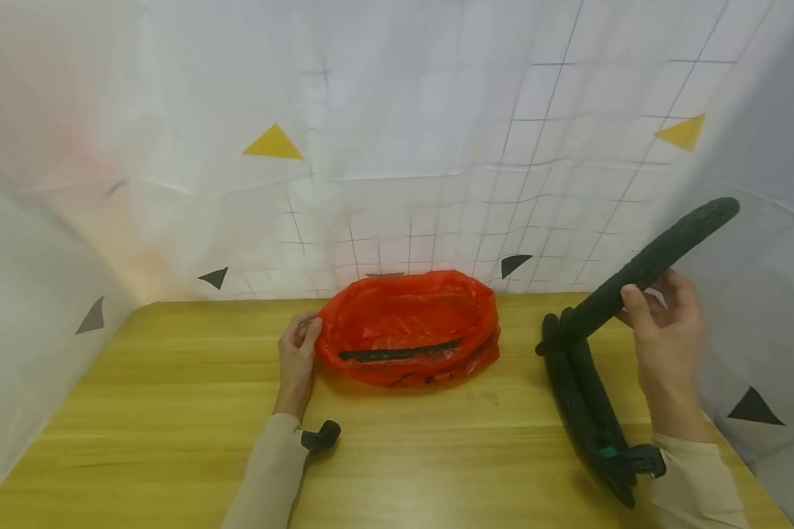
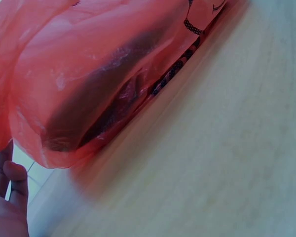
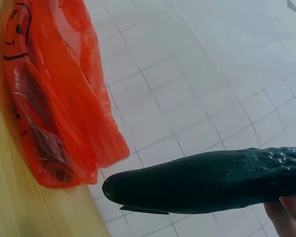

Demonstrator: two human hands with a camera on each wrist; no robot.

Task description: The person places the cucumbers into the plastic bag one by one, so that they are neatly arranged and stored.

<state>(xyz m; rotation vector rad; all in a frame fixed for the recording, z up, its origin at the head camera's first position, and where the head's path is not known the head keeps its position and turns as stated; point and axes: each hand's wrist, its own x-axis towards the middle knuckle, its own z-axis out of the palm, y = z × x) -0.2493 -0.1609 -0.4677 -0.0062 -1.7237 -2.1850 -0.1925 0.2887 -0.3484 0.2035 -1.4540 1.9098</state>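
My left hand (image 1: 296, 360) pinches the left rim of a red plastic bag (image 1: 492, 316), whose mouth is spread wide. A dark green cucumber (image 1: 397, 353) lies inside the bag; it shows through the thin plastic in the left wrist view as a dark shape (image 2: 96, 94). At the right, my right hand (image 1: 671, 338) grips another cucumber (image 1: 675, 239) around its middle, tilted with its far end up to the right. The lower end of that cucumber overlaps two more cucumbers on the table, a left one (image 1: 562, 397) and a right one (image 1: 595, 397).
The wooden table (image 1: 152, 411) carries the bag near its back edge. White sheeting (image 1: 397, 147) with grid lines and yellow and black triangles stands behind, and more sheeting rises at both sides. Each wrist wears a small black camera (image 1: 320, 436).
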